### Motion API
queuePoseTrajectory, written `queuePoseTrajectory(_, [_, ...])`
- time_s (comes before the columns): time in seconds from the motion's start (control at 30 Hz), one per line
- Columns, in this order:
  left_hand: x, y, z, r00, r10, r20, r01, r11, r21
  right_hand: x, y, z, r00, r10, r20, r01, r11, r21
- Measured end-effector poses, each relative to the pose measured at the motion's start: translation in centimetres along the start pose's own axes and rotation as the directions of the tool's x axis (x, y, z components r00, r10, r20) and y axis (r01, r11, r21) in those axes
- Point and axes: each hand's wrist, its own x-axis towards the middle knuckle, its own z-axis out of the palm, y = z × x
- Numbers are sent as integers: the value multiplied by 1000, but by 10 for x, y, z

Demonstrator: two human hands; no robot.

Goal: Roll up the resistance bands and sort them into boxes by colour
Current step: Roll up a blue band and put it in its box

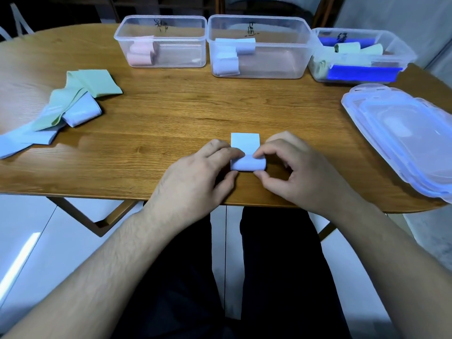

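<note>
We pinch the pale blue band (247,162) w/ both grips: left hand (195,174) at its 9 o'clock end, right hand (296,170) at 3 o'clock, mostly rolled, short flat tail toward 12. It sits on the counter (171,113) near the front edge. At 12 stand 3 clear boxes: pink box (161,42), blue box (259,45), green box (362,55). Unrolled bands (61,106) lie at 10, lids (401,133) at 2.

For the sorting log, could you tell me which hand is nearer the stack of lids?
Right. The right hand pinches the band roll nearer the lids; the left hand holds its far side.
</note>
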Motion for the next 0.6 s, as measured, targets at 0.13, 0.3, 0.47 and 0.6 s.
queuePoseTrajectory(0.13, [4,0,-1,1000,4,4,-4,1000,26,1,2,2,1000,9,-4,-9,1000,24])
queuePoseTrajectory(0.3, [12,1,-2,1000,12,5,-12,998,53,2,2,2,1000,18,-12,-18,999,29])
queuePoseTrajectory(0.47, [11,0,-6,998,61,-3,-61,997,44,-1,0,1,999,7,-38,-7,1000,12])
queuePoseTrajectory(0.6, [3,4,-9,997,72,-22,-71,996,61,-3,-3,1,999,-38,-33,38,999,-12])
